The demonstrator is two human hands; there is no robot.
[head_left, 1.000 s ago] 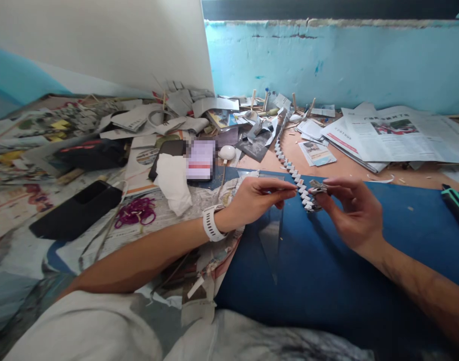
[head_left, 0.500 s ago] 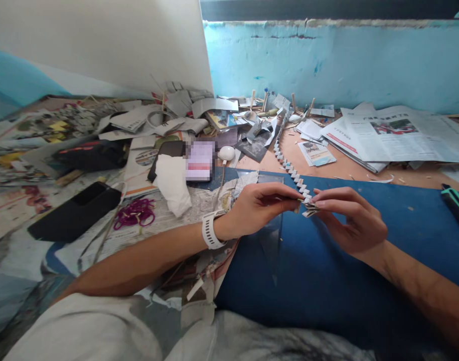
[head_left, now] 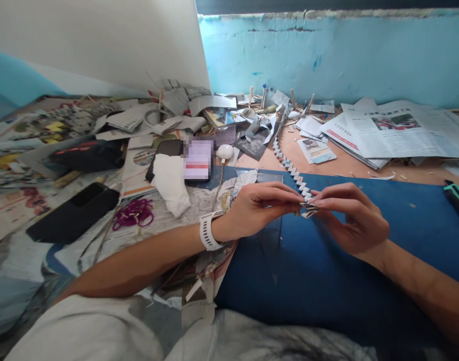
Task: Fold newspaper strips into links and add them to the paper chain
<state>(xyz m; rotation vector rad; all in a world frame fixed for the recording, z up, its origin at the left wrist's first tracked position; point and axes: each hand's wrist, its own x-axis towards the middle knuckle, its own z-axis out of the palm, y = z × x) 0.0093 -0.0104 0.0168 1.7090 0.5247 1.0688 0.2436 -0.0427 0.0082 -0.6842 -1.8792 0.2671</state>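
Note:
A zigzag chain of folded paper (head_left: pixel 295 173) runs from the back of the desk toward me, and its near end is between my two hands. My left hand (head_left: pixel 261 208), with a white watch band (head_left: pixel 209 231) at the wrist, pinches the end from the left. From the right, my right hand (head_left: pixel 353 218) grips the same end between thumb and fingers. Several folded paper layers (head_left: pixel 309 209) stick out between the fingertips. Both hands are just above the blue mat (head_left: pixel 289 281). Fingers partly hide the end of the chain.
Newspapers (head_left: pixel 406 128) lie at the back right, and a green-and-black cutter (head_left: pixel 457 200) is at the right edge. On the left are a phone (head_left: pixel 198 159), a white tissue (head_left: pixel 171 185), purple cord (head_left: pixel 133 214) and a black power bank (head_left: pixel 73 213). Paper scraps cover the back.
My fingertips have shifted slightly on the folded end of the paper chain, and the left fingers have closed in a little. The view has moved slightly.

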